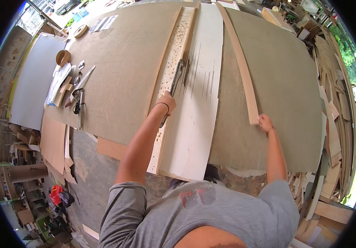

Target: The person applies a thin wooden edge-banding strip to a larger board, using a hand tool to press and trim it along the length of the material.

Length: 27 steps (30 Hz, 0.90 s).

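My left hand is closed around a long, slim, dark tool, its exact kind unclear. The tool lies along a narrow board dotted with small holes or specks, edged with wooden strips. Farther right, my right hand is closed at the near end of a long, thin wooden strip, its fingertips at the strip's corner. That strip runs away from me across a large brown sheet. Between the dotted board and the strip lies a white panel with thin dark lines on it.
At the left, a hand saw, tape rolls, papers and small tools lie on the brown worktop. Stacked wood offcuts stand along the right. A red and black bundle lies on the floor at lower left.
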### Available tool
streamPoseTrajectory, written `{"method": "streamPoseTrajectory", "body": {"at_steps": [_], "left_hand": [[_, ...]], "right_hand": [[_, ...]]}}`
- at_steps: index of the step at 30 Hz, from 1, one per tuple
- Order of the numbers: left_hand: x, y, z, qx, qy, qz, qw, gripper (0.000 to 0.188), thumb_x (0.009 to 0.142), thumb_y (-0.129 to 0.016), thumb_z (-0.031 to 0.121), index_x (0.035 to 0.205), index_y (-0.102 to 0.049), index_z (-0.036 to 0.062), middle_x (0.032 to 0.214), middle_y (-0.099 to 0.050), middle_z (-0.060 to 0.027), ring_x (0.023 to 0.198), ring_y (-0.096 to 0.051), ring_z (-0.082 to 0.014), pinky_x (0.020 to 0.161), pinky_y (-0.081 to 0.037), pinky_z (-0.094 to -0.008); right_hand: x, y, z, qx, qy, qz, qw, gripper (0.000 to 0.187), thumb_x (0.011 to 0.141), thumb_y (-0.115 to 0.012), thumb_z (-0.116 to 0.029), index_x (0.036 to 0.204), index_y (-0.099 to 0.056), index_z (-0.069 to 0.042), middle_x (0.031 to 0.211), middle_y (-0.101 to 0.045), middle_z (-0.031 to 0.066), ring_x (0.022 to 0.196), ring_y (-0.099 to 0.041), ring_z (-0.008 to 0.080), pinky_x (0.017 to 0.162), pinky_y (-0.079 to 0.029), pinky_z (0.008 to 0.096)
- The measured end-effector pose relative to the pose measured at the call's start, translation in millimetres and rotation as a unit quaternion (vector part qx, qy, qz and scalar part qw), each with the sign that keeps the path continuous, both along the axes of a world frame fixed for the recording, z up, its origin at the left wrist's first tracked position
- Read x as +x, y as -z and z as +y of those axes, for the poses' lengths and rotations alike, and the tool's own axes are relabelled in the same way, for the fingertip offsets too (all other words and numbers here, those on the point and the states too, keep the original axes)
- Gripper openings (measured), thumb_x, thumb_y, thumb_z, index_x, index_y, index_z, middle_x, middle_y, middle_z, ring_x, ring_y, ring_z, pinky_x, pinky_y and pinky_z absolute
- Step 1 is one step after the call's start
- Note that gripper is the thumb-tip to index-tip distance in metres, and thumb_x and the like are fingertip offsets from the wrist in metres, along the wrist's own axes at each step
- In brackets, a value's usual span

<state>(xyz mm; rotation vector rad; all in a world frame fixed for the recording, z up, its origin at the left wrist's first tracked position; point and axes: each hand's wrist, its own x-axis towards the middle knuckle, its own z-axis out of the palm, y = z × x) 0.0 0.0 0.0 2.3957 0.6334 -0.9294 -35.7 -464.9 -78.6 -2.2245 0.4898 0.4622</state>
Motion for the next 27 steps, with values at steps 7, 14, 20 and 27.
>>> {"method": "streamPoseTrajectory", "body": {"at_steps": [7,14,20,27], "left_hand": [[-14.7,-17.3,-11.5,-0.005,-0.009,-0.011,1.000,0.046,0.080,-0.039,0.002,0.123,-0.025,0.0017,0.079,-0.058,-0.0194,0.051,-0.058,-0.0236,0.046,-0.047,-0.0346],[-33.2,-12.3,-7.8,-0.009,0.002,-0.024,1.000,0.044,0.080,-0.040,0.003,0.122,-0.025,-0.0007,0.082,-0.059,-0.0214,0.051,-0.058,-0.0222,0.046,-0.047,-0.0335],[-53.7,-21.6,-6.4,-0.030,0.037,-0.060,0.997,0.034,0.083,-0.038,0.010,0.113,-0.032,-0.0054,0.080,-0.059,-0.0220,0.053,-0.060,-0.0266,0.049,-0.048,-0.0354],[-80.8,-24.9,-0.8,-0.028,0.032,-0.083,0.996,0.029,0.086,-0.037,0.016,0.105,-0.035,-0.0052,0.073,-0.059,-0.0193,0.050,-0.059,-0.0267,0.048,-0.049,-0.0351]], "right_hand": [[-218.8,44.6,-119.8,0.029,0.027,-0.040,0.998,0.014,0.084,-0.049,-0.017,0.072,-0.046,-0.010,0.053,-0.044,-0.0021,0.044,-0.042,0.0075,0.040,-0.034,0.0247],[-391.8,47.7,-154.5,-0.095,0.110,0.125,0.981,0.018,0.086,-0.044,-0.015,0.074,-0.047,-0.003,0.061,-0.050,0.0042,0.055,-0.051,0.0141,0.053,-0.045,0.0304],[-418.7,66.9,-170.8,-0.154,0.134,0.135,0.970,0.013,0.086,-0.044,-0.012,0.083,-0.052,-0.002,0.068,-0.054,0.0062,0.061,-0.054,0.0156,0.058,-0.046,0.0318],[-378.8,60.9,-167.8,-0.159,0.158,0.105,0.969,0.011,0.084,-0.042,-0.007,0.081,-0.050,0.000,0.074,-0.054,0.0094,0.068,-0.054,0.0211,0.064,-0.045,0.0339]]}}
